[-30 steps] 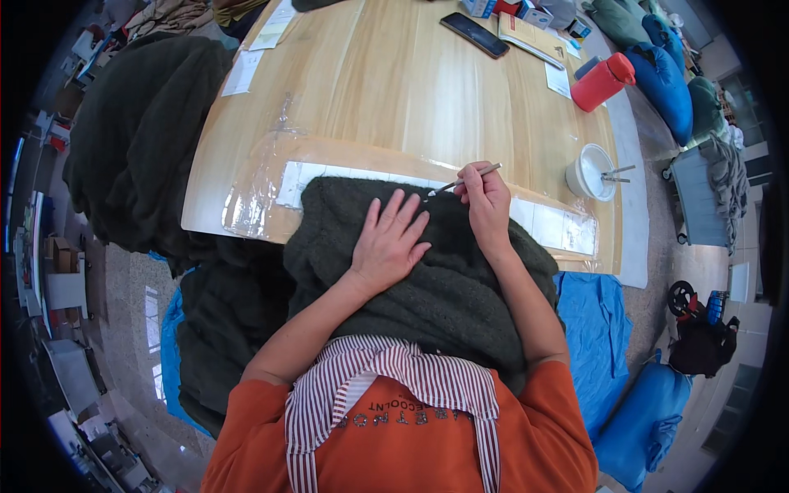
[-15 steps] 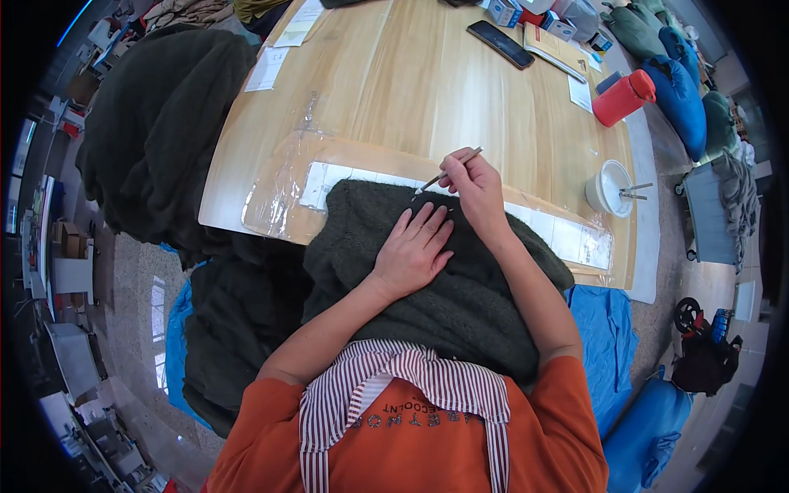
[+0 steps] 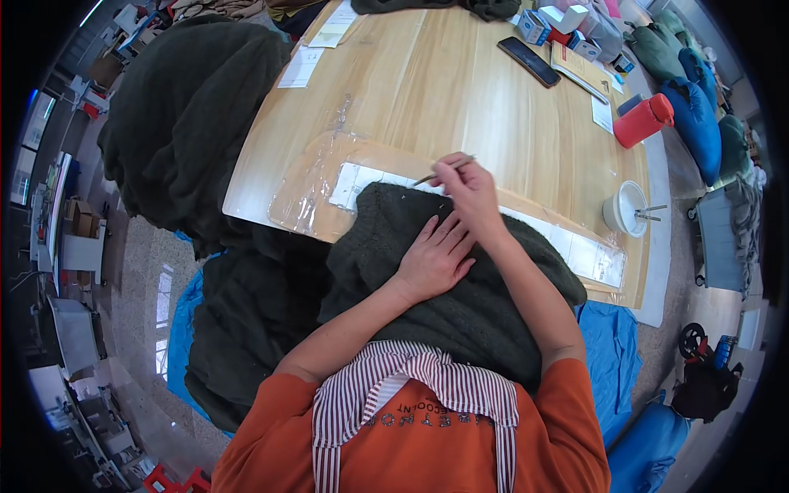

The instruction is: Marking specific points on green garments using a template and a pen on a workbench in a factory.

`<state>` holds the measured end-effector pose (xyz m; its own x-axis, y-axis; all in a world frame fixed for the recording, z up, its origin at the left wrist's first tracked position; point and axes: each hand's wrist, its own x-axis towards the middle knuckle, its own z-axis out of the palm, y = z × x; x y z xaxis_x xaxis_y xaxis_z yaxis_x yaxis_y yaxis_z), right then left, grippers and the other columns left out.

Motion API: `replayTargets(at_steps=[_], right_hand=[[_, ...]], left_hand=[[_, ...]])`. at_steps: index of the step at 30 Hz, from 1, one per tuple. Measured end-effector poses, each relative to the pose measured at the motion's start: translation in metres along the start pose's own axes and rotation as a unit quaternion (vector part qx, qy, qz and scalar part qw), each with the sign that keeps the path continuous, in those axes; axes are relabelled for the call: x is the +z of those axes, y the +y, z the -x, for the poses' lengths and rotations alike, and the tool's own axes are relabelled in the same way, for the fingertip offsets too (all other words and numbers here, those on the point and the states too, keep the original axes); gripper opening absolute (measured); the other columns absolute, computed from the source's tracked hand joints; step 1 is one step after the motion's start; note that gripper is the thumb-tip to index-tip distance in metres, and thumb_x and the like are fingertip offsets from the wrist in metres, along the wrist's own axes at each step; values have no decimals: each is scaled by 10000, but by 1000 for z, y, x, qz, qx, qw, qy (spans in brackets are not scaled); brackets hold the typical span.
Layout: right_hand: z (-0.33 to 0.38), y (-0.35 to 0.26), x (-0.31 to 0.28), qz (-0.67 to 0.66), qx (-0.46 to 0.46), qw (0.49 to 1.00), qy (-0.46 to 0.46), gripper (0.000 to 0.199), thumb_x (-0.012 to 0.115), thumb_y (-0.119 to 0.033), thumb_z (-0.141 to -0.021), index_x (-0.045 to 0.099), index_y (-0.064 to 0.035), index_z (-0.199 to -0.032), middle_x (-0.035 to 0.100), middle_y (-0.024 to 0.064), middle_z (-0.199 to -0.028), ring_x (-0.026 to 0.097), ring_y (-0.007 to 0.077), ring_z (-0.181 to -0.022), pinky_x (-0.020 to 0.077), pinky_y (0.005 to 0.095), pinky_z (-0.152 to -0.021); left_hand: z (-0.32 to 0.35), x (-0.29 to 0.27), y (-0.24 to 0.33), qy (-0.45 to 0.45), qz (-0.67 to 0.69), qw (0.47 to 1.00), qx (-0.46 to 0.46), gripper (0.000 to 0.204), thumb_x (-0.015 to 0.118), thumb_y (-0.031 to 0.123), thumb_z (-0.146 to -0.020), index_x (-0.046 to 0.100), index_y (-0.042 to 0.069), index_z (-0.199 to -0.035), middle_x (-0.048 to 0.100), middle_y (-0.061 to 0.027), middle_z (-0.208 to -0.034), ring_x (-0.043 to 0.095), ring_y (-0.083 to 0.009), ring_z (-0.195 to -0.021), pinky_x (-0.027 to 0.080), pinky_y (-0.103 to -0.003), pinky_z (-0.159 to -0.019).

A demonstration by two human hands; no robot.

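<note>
A dark green knitted garment (image 3: 386, 226) lies over the near edge of the table, its far end reaching a white strip. My left hand (image 3: 437, 256) rests flat on the knit with its fingers stretched out. Just beyond it, my right hand (image 3: 468, 197) pinches a slim, pen-like tool (image 3: 429, 177). The tool's thin tip points left, by the garment's far edge; its exact kind is too small to make out. A few tiny pale specks show on the knit near that tip.
On the right stand a white tub (image 3: 626, 209) with thin sticks in it and a red bottle (image 3: 643, 121). A phone (image 3: 529, 62) and a notebook (image 3: 580, 71) lie farther back. Dark knitwear (image 3: 193, 123) is heaped at the left; blue cloth (image 3: 610, 353) hangs at the right.
My view has shifted, so the table sits lower and farther right. The tool's tip has lifted from the knit and tilted flatter. My left hand stays on the garment, now closer to the right.
</note>
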<state>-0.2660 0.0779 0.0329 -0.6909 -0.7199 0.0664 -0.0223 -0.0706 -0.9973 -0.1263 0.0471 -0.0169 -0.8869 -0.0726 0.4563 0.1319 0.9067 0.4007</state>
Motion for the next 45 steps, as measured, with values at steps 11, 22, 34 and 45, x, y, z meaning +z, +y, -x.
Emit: replayTargets(at_steps=[11,22,34,45], right_hand=[[101,-61,-241,251,-187,854,416,240,556,-201,-1030,652,19,-1046,659,61,-956,619,128,-869,485,262,-776],[125,-2,-318,615,-67,634,464,311,661,-207,-930,629,-13,-1170,609,140,-1209,465,310,-1245,415,442,-990],[181,8,-219,179,-96,880,429,351,595,-62,-945,554,-8,-1290,556,83,-1301,543,184,-1122,455,303,-911],[168,-93,-84,115,37,993,16,532,763,-106,-834,563,-17,-1319,643,10,-790,568,48,-669,465,208,-603]], left_hand=[[0,-6,4,-20,-16,1000,-5,478,662,310,-881,602,67,-1288,542,-127,-1410,471,-305,-1344,372,-505,-1095],[3,-15,2,-10,34,999,11,403,664,237,-893,624,74,-1259,554,-127,-1398,508,-299,-1315,413,-485,-1069],[155,-63,-83,145,282,818,-480,449,654,5,-712,614,-6,-1160,670,-172,-1076,644,-312,-976,506,-354,-846],[20,-170,11,41,417,871,-256,216,609,86,-952,600,-26,-1137,634,-38,-985,585,-101,-923,485,-270,-818]])
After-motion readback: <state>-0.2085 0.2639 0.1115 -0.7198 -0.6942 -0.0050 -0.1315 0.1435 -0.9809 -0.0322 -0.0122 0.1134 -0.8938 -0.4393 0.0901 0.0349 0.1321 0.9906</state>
